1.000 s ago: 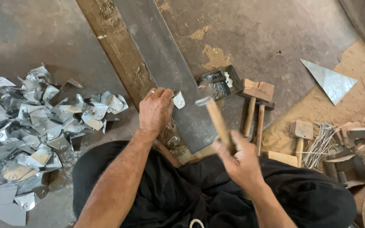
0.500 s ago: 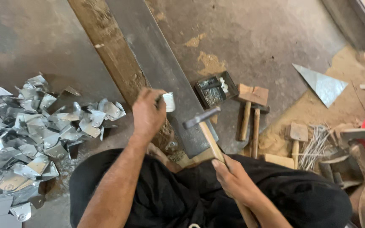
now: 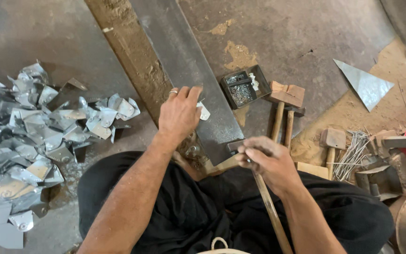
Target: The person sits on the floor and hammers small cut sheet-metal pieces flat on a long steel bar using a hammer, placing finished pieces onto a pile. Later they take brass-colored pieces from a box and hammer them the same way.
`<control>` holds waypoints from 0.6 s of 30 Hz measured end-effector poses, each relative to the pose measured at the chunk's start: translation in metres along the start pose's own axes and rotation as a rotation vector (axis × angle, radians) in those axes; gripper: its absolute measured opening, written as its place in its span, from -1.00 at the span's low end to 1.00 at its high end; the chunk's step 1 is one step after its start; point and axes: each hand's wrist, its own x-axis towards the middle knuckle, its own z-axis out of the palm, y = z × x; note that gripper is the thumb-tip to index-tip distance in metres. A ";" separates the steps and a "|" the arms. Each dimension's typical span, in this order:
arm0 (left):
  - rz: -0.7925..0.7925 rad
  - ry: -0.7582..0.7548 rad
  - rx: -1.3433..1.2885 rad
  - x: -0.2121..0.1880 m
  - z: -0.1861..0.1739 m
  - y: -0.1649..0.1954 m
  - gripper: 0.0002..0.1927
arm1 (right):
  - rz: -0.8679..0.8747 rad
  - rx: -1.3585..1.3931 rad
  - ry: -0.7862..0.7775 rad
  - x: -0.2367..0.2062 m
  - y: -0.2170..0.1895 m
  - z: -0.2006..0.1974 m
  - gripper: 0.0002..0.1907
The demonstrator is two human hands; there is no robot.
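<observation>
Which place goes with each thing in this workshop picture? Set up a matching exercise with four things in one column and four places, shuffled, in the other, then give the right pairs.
Things
1. pile of cut metal pieces
2. triangular metal sheet
3. small tray of rivets
4. hammer

Places
A. in the right hand
B. on the floor at far left
C. beside the dark steel bar, just right of it
D. on the floor at upper right

Pairs: 1-B, 2-D, 3-C, 4-A
</observation>
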 end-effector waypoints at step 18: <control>-0.379 0.170 -0.389 0.020 -0.007 -0.031 -0.82 | -0.257 -0.949 0.100 0.141 -0.014 0.099 -0.70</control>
